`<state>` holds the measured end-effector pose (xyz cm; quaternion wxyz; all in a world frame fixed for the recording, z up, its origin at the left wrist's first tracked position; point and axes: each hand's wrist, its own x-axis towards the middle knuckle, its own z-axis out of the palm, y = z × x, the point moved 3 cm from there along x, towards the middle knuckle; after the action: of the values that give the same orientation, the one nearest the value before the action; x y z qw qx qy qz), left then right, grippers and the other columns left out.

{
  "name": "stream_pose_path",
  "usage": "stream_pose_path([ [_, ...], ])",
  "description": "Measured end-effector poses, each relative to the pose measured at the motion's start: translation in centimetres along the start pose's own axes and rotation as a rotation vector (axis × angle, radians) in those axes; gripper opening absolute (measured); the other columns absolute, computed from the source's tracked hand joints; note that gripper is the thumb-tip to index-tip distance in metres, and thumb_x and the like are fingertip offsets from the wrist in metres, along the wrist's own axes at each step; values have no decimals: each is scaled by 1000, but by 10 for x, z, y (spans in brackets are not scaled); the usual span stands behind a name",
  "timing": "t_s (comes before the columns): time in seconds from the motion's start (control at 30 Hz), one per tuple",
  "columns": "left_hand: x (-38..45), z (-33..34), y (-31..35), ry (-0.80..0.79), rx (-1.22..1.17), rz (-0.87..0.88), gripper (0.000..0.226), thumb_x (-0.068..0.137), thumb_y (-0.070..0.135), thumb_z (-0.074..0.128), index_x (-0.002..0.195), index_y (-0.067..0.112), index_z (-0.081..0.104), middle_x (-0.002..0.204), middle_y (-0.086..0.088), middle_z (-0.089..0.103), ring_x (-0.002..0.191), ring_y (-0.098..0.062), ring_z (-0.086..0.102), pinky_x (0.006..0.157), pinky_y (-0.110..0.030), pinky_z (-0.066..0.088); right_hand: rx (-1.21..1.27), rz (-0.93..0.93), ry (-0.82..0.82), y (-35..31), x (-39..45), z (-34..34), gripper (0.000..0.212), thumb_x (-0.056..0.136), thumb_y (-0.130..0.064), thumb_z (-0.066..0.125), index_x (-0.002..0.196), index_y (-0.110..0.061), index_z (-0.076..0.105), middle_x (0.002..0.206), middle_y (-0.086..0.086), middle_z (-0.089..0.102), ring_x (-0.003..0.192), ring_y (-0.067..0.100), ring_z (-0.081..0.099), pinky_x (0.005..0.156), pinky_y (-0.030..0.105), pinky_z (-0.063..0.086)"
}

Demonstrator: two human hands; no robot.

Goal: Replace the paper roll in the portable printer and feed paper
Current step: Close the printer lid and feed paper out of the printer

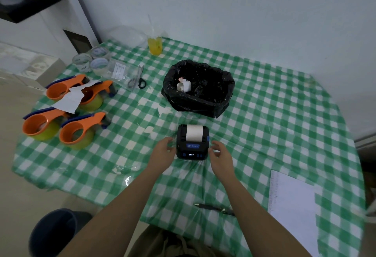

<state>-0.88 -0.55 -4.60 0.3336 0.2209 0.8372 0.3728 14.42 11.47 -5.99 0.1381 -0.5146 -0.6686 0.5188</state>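
A small black portable printer [192,147] with blue buttons stands on the green checked tablecloth [274,118]. A strip of white paper [194,132] lies over its top. My left hand [163,151] hovers just left of the printer, fingers curled and apart, holding nothing. My right hand [220,155] is just right of it, fingers spread, also holding nothing. Neither hand clearly grips the casing. Behind the printer a bin lined with a black bag [198,88] holds a used white paper roll [184,86].
Several orange tape dispensers [67,112] and a torn sheet sit at the left. Tape rolls [90,61], scissors [140,78], and a yellow drink [155,45] lie at the back. A pen [214,209] and a white sheet [293,205] lie near right.
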Motion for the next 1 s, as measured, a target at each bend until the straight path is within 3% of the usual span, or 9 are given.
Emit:
stream_pose_path([
  [0.2,0,1,4,0,-3,2,42,92,14,50,133,11,43,141,-11,44,120,-24,51,99,-38,43,3,9,-5,-1,1,-1,34,93,-18,51,127,-17,50,120,6,60,89,15,56,73,31,46],
  [0.47,0,0,6,3,-2,-2,41,92,15,50,133,12,44,141,-10,45,120,-23,52,97,-34,42,-20,-24,4,0,2,-1,37,94,-17,49,131,-15,46,113,4,58,71,1,50,55,19,40],
  [0.63,-1,-2,7,7,-27,-2,42,92,12,49,133,11,43,142,-10,45,119,-23,52,93,-30,40,-33,-27,9,-2,2,-1,37,94,-17,49,131,-15,46,101,2,55,71,1,49,57,18,41],
  [1.0,-1,0,13,9,-34,-1,43,92,9,47,135,9,40,142,-11,45,114,-21,53,84,-26,39,-26,-27,1,-5,5,0,35,94,-17,49,129,-13,48,98,3,55,70,2,48,57,22,41],
])
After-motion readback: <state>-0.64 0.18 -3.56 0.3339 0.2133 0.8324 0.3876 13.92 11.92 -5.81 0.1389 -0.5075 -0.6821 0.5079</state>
